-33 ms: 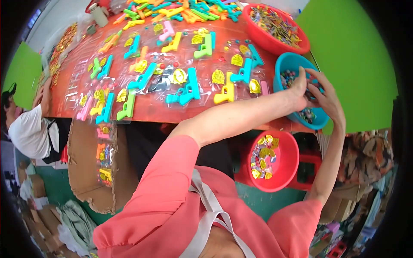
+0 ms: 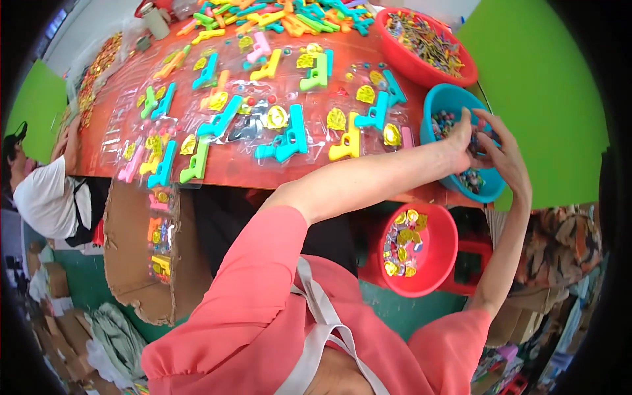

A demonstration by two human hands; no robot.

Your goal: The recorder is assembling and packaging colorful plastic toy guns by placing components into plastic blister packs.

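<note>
Both hands are at a teal basin (image 2: 436, 99) of small multicoloured balls at the right end of the table. My left hand (image 2: 463, 139) reaches across into the basin, thumb raised; its other fingers are mostly hidden. My right hand (image 2: 508, 153) comes over the basin's right rim with fingers curved and apart, near the left hand, and nothing shows between them. Spread left of the basin are clear plastic packs with toy pistols, such as a yellow toy pistol (image 2: 345, 141) and a teal toy pistol (image 2: 296, 135), with round gold pieces (image 2: 276, 117) and small balls.
A red basin (image 2: 471, 74) of small slim pieces stands beyond the teal one. Loose toy pistols (image 2: 303, 16) pile up at the far edge. Below the table are a red tub (image 2: 444, 247) with gold pieces and a cardboard box (image 2: 131, 257) with packs. Another person (image 2: 46, 201) sits at left.
The view has shifted very slightly. Both hands stay in the teal basin, with the right hand's fingers a touch differently placed.
</note>
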